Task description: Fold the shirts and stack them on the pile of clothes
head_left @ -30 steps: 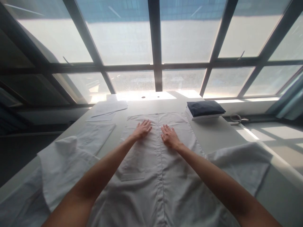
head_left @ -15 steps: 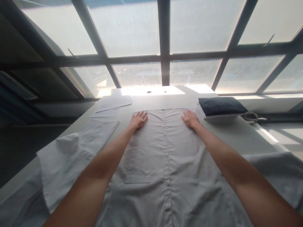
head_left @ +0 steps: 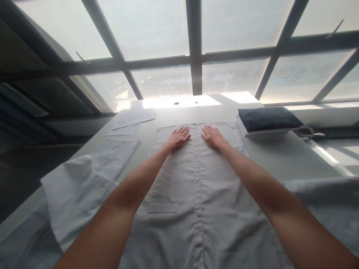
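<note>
L hand: your L hand (head_left: 178, 137) is open, palm down, fingers a bit spread, on the cloth just L of the centre strip (head_left: 197, 168); grips nothing.
R hand: your R hand (head_left: 212, 136) is likewise open & flat, just R of the strip; no grip.
White garment: the white garment (head_left: 179, 179) lies spread on the table (head_left: 280, 157), far edge just past your fingertips, near part running out of view.
Creases: if you press unevenly or push w/ both palms, cloth could bunch nr the strip & skew it.
Lower folds: loose folds by your forearms could get dragged if your arms sweep.
R side: dark folded cloth (head_left: 269, 118) sits on white folded cloth (head_left: 263, 132), nr the garment's far R corner; a wide R sweep could knock it.
L side: paper sheets (head_left: 134, 118) might slide if bumped.
</note>
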A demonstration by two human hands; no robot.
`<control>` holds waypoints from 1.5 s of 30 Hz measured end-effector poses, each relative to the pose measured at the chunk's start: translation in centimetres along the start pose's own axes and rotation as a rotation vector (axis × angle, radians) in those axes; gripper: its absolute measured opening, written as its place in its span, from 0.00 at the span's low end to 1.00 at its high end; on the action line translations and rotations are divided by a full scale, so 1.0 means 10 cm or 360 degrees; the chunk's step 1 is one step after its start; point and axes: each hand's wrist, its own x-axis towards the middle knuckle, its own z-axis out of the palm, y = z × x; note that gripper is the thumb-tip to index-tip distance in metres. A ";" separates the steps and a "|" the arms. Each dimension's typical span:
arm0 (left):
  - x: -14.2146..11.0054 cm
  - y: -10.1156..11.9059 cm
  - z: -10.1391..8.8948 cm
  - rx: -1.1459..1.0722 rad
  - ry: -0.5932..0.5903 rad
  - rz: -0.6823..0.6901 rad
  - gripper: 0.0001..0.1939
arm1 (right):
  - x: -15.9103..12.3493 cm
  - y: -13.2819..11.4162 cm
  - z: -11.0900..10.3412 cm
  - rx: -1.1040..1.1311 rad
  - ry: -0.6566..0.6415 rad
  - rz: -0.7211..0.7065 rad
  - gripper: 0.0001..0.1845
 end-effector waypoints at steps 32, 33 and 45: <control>-3.31 0.31 0.76 0.0257 0.0412 0.0077 0.30 | -2.98 -0.59 -0.07 0.0027 0.0046 0.0260 0.34; -3.33 0.31 0.77 0.0260 0.0425 0.0068 0.29 | -3.01 -0.60 -0.05 0.0019 0.0017 0.0326 0.34; -2.99 0.39 0.58 0.0184 0.0323 -0.0088 0.30 | -2.53 -0.40 0.06 -0.0052 0.0079 0.0334 0.36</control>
